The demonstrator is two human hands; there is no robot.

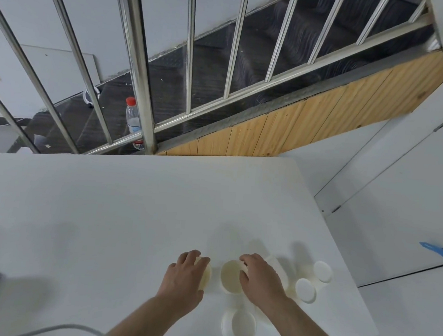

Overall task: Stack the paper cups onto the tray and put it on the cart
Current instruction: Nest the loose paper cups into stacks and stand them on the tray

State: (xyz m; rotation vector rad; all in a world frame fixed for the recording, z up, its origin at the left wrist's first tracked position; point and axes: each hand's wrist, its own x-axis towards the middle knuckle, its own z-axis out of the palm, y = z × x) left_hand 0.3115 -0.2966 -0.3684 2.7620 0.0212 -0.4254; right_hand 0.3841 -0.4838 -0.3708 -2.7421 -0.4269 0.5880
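Two hands work near the white table's (107, 212) right edge: your left hand (185, 276) grips one upright paper cup (207, 275), your right hand (260, 278) pinches another cup's (230, 276) rim.

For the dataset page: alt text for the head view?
Two bare hands each grip a paper cup: left hand, right hand. More paper cups sit nearby on the white table; a stair railing behind.

White paper cups (232, 276) on table (107, 212)
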